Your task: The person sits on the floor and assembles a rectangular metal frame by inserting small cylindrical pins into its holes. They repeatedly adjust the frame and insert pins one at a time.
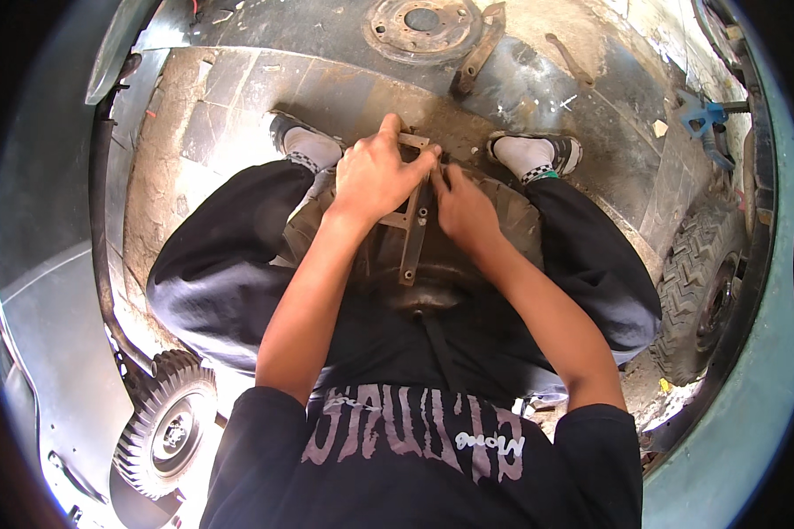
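Between my knees is a metal bracket (413,240), a narrow frame of flat bars with holes and bolts along its right bar. My left hand (372,181) is closed over its far left part, with the index finger pointing forward along the frame and the thumb reaching to the right bar. At the far end of that right bar, my right hand (469,212) has its fingers pinched together; whatever sits between them is hidden. Beneath the bracket is a dark, round, worn thing with blocky edges (522,219), like an old tyre.
A rusty wheel disc (388,26) and a rusty flat bar (480,57) lie ahead on the floor, with a thin rusty lever (570,59) farther right. Wheels with treaded tyres stand at right (692,278) and lower left (169,428). A blue tool (704,115) is at far right.
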Demonstrator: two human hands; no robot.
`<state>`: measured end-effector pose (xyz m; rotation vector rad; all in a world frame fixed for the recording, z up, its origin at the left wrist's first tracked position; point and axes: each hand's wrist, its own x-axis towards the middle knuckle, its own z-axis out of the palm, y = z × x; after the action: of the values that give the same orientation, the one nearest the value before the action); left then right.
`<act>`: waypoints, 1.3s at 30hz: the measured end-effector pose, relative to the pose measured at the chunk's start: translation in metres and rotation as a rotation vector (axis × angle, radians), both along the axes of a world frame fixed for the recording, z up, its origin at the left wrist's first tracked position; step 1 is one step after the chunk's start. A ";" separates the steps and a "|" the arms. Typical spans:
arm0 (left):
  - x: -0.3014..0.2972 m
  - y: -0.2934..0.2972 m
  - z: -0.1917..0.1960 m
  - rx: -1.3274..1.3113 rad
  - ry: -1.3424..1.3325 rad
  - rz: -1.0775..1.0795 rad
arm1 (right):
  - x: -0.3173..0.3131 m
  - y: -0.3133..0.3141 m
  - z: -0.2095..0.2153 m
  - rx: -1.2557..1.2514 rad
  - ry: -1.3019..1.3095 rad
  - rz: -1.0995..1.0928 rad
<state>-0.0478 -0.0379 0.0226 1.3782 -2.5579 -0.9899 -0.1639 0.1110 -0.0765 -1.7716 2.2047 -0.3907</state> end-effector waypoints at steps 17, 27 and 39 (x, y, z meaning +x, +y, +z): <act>0.002 -0.004 -0.002 0.010 -0.002 -0.036 | -0.007 0.003 0.003 0.009 -0.094 0.031; 0.001 0.001 0.001 0.015 -0.041 -0.007 | 0.014 0.011 0.003 0.004 -0.109 -0.049; 0.006 -0.001 0.001 0.029 -0.010 0.006 | 0.000 0.020 -0.001 -0.299 -0.319 -0.229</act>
<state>-0.0421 -0.0392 0.0239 1.4006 -2.5544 -1.0258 -0.1639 0.1311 -0.0771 -1.4593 2.2038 -1.0256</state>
